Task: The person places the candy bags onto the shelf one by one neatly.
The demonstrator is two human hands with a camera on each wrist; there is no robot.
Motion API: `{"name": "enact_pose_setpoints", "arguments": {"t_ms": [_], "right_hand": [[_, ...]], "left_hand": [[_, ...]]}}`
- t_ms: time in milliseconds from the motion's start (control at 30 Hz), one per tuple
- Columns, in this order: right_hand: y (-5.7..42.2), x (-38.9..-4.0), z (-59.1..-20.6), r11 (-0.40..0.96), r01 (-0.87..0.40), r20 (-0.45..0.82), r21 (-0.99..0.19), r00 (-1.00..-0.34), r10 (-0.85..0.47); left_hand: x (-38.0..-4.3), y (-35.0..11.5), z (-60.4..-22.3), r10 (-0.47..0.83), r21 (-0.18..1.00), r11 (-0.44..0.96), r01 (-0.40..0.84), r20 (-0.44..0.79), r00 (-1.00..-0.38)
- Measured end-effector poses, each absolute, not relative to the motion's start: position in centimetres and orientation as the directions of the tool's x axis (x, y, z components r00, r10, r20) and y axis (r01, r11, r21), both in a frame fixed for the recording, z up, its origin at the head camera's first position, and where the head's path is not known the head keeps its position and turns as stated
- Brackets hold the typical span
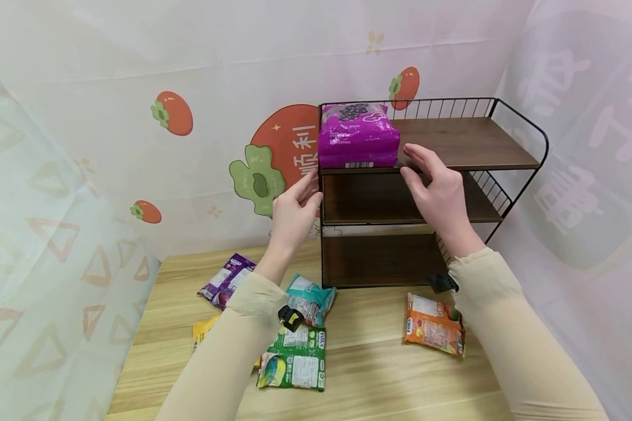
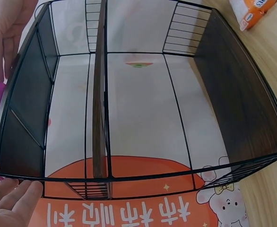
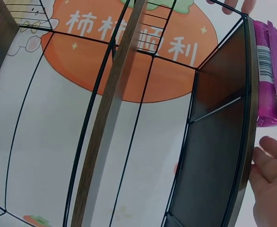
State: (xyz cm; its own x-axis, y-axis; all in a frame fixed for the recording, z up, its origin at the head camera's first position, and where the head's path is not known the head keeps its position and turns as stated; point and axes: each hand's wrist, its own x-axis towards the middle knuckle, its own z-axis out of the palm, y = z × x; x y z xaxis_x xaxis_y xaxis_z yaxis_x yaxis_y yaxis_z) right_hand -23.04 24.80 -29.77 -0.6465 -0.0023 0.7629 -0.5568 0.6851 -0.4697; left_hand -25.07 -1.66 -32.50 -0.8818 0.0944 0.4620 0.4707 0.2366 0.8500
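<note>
A purple snack bag [image 1: 358, 140] with dark berries printed on it lies at the left end of the top shelf of a three-tier rack [image 1: 463, 143]. My left hand [image 1: 295, 213] is at the rack's upper left corner, just below the bag, its fingertips right at the frame. To the right of the bag, my right hand [image 1: 439, 190] is at the shelf's front edge with fingers loosely bent and nothing in its grasp. In the right wrist view, its fingers [image 3: 268, 163] are beside the shelf edge, close to the bag's end.
On the wooden table [image 1: 368, 368] lie a purple packet [image 1: 226, 279], a teal packet [image 1: 311, 298], a green packet [image 1: 297, 359] and a yellow one [image 1: 202, 330], partly behind my left sleeve. An orange packet [image 1: 434, 326] is in front of the rack. Printed cloth walls surround the table.
</note>
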Motion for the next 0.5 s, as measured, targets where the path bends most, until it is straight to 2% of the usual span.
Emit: {"name": "enact_pose_setpoints", "arguments": {"t_ms": [333, 500], "right_hand": [[25.8, -21.7, -31.2, 0.691, -0.626, 0.845, -0.362, -0.533, -0.04], [25.8, -21.0, -32.1, 0.695, -0.636, 0.843, -0.334, -0.531, -0.082]], "left_hand": [[-24.9, -2.4, -33.2, 0.14, 0.884, 0.238, 0.402, 0.378, -0.915], [-24.9, -2.9, -33.9, 0.162, 0.897, 0.242, 0.37, 0.338, -0.927]]}}
